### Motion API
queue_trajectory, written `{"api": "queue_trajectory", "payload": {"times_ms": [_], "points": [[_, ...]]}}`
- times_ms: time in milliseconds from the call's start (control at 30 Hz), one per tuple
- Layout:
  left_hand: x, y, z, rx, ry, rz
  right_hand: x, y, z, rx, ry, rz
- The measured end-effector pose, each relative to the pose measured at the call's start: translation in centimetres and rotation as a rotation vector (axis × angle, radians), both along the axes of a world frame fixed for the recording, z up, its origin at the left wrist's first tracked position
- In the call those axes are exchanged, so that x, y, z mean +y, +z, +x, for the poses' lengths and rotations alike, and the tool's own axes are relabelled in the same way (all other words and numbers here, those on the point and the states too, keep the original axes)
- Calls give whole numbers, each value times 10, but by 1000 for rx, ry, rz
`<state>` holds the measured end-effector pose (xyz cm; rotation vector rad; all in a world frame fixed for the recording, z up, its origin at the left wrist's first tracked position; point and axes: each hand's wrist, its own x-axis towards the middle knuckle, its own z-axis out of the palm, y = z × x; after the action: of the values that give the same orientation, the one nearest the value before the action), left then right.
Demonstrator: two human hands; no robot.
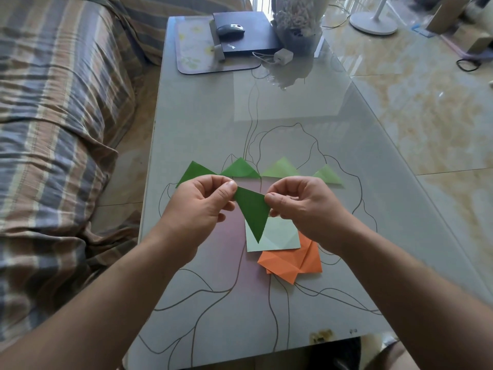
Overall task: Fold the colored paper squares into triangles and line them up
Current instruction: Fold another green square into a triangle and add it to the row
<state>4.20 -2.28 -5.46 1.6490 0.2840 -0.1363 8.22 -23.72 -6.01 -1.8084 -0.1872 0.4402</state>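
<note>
A glass-topped table (333, 145) with a drawn flower pattern stood beside a striped sofa (53, 116) on a pale tiled floor. Nearest the person, at about five o'clock from the hands, lay the orange paper squares (289, 263), loosely stacked and creased, with a pale green square (280, 236) overlapping their far edge; these looked like the supply waiting to be folded. Above them, held off the table, was the dark green triangle (252, 210), its point hanging down. The left hand (202, 201) pinched its nine o'clock corner between thumb and curled fingers, and the right hand (301, 206) pinched the three o'clock corner likewise, probably to keep the long edge taut while the crease was checked. Just beyond, toward twelve o'clock, four folded triangles stood in a row: two dark green triangles (240, 169) at the left, two light green triangles (281, 169) at the right. Far off at twelve o'clock sat a dark laptop (245, 36) with a mouse (230, 30) on it.
</note>
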Motion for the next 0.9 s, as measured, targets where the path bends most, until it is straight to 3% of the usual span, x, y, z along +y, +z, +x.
{"api": "queue_trajectory", "payload": {"times_ms": [433, 600, 800, 900], "points": [[6, 2, 5, 5, 23, -44, -3, 2, 2, 35, -47, -12], [6, 2, 6, -86, 124, -113, -3, 6, 3, 49, -279, 70], [-13, -1, -7, -328, 37, 154, 16, 10, -10, 389, -138, 215], [-24, -10, -13, -441, -56, 368, 24, 7, -15, 442, -164, 319]]}}
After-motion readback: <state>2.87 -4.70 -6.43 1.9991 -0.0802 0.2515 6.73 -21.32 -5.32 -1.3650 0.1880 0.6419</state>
